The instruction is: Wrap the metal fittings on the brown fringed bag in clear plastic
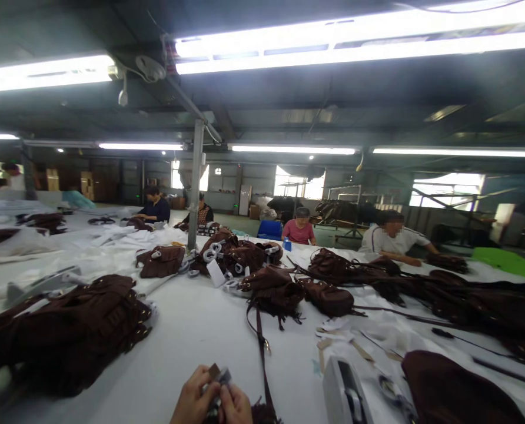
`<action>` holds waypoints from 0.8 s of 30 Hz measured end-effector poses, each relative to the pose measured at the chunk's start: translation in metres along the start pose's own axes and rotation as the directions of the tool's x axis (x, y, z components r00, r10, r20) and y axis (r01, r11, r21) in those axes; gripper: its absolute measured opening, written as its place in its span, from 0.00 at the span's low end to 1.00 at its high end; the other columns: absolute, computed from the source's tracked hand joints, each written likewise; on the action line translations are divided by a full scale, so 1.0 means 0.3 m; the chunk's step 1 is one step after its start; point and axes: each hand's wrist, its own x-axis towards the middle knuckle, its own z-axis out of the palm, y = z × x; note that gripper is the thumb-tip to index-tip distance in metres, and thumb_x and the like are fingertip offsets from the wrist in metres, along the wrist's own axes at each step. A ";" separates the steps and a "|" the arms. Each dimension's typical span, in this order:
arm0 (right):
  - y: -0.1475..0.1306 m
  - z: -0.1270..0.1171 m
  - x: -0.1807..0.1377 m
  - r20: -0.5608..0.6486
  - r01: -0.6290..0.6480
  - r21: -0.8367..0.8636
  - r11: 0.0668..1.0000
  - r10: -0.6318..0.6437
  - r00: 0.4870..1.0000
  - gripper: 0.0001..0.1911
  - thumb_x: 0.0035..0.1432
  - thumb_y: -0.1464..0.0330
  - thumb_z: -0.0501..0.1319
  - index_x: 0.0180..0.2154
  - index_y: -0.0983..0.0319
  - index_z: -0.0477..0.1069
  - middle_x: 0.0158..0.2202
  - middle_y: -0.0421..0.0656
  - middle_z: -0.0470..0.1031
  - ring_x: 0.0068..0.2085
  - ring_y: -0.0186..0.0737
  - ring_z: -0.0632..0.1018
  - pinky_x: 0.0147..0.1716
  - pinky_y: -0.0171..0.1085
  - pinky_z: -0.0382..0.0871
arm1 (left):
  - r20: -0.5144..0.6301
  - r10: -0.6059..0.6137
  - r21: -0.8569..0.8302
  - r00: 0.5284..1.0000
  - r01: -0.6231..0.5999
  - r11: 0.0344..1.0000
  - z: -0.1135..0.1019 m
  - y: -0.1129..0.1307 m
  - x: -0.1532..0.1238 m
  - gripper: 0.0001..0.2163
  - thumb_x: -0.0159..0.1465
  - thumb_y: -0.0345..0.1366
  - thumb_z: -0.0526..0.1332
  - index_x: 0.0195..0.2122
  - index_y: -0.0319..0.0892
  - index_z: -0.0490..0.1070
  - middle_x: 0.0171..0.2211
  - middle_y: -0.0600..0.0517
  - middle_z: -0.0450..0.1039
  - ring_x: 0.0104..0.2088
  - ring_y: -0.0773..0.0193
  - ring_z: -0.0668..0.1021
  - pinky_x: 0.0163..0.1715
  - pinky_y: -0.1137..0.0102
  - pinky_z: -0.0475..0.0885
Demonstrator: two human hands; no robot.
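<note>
Down at the table's near edge, your left hand (195,399) and right hand (235,405) are both pinched tight on a small brown-and-silver tag (217,374), beside a dark brown strap (261,341).

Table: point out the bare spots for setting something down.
Bare white table lies between the left bag pile and the dangling strap, ahead of both hands. Crowded: far right bags, scraps by the tape dispenser.
</note>
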 end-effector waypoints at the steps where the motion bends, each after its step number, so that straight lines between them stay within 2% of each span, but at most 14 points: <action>1: 0.002 0.000 0.001 -0.005 0.002 -0.003 1.000 -0.002 1.000 0.38 0.31 0.30 0.52 0.19 0.60 0.62 0.08 0.31 0.54 0.11 0.24 0.51 0.13 0.30 0.43 | -0.014 0.002 0.045 1.000 -0.001 0.999 0.003 -0.005 0.001 0.20 0.58 0.54 0.57 0.27 0.42 0.74 0.30 0.46 0.73 0.35 0.55 0.75 0.38 0.67 0.69; 3: 0.003 -0.002 0.001 -0.005 -0.009 -0.004 1.000 0.009 1.000 0.38 0.30 0.30 0.53 0.19 0.60 0.62 0.08 0.31 0.54 0.11 0.24 0.51 0.13 0.29 0.43 | -0.020 -0.033 0.084 0.999 0.035 0.996 0.008 -0.018 0.003 0.21 0.57 0.56 0.57 0.25 0.42 0.73 0.26 0.48 0.72 0.31 0.56 0.74 0.34 0.68 0.68; 8: -0.027 -0.002 -0.012 -0.004 -0.075 -0.043 0.996 0.074 0.997 0.38 0.30 0.30 0.51 0.20 0.60 0.64 0.09 0.32 0.56 0.09 0.26 0.54 0.11 0.30 0.43 | -0.006 -0.084 0.037 0.996 0.084 0.996 0.016 -0.040 0.000 0.20 0.54 0.57 0.59 0.24 0.43 0.73 0.22 0.52 0.71 0.27 0.59 0.72 0.29 0.70 0.66; 11: -0.068 0.000 -0.024 -0.029 -0.125 -0.128 0.984 0.122 0.992 0.34 0.37 0.35 0.54 0.19 0.60 0.65 0.09 0.35 0.59 0.09 0.28 0.57 0.10 0.30 0.45 | -0.028 -0.102 0.020 0.994 0.102 0.995 0.012 -0.030 -0.003 0.21 0.54 0.57 0.59 0.23 0.42 0.72 0.20 0.52 0.70 0.26 0.60 0.71 0.27 0.70 0.65; 15: -0.133 -0.017 -0.046 -0.001 -0.151 -0.230 0.962 0.155 0.988 0.27 0.48 0.45 0.57 0.16 0.62 0.65 0.11 0.38 0.64 0.10 0.30 0.62 0.11 0.30 0.50 | 0.011 -0.129 -0.043 0.992 0.130 0.991 -0.009 -0.016 0.011 0.22 0.53 0.57 0.59 0.24 0.39 0.72 0.23 0.51 0.72 0.28 0.60 0.72 0.29 0.70 0.65; 18: -0.177 -0.047 -0.057 0.063 -0.138 -0.310 0.941 0.165 0.984 0.21 0.50 0.52 0.60 0.22 0.64 0.70 0.16 0.40 0.71 0.14 0.32 0.68 0.13 0.29 0.55 | -0.005 -0.208 -0.084 0.978 0.207 0.975 -0.030 -0.036 0.031 0.23 0.49 0.58 0.61 0.22 0.40 0.69 0.19 0.55 0.67 0.23 0.65 0.69 0.23 0.72 0.61; 21: -0.215 -0.083 -0.062 0.112 -0.102 -0.376 0.921 0.154 0.982 0.13 0.51 0.61 0.61 0.33 0.65 0.73 0.21 0.40 0.74 0.17 0.31 0.71 0.17 0.29 0.59 | 0.015 -0.298 -0.142 0.955 0.297 0.944 -0.046 -0.069 0.045 0.23 0.49 0.59 0.61 0.23 0.40 0.66 0.15 0.59 0.60 0.16 0.70 0.62 0.17 0.73 0.55; 24: -0.259 -0.117 -0.068 0.197 -0.015 -0.408 0.913 0.105 0.975 0.15 0.50 0.69 0.59 0.42 0.63 0.73 0.25 0.40 0.76 0.25 0.35 0.75 0.27 0.32 0.67 | 0.065 -0.324 -0.207 0.944 0.330 0.921 -0.055 -0.082 0.051 0.23 0.49 0.58 0.62 0.25 0.39 0.67 0.16 0.59 0.62 0.15 0.71 0.62 0.16 0.74 0.54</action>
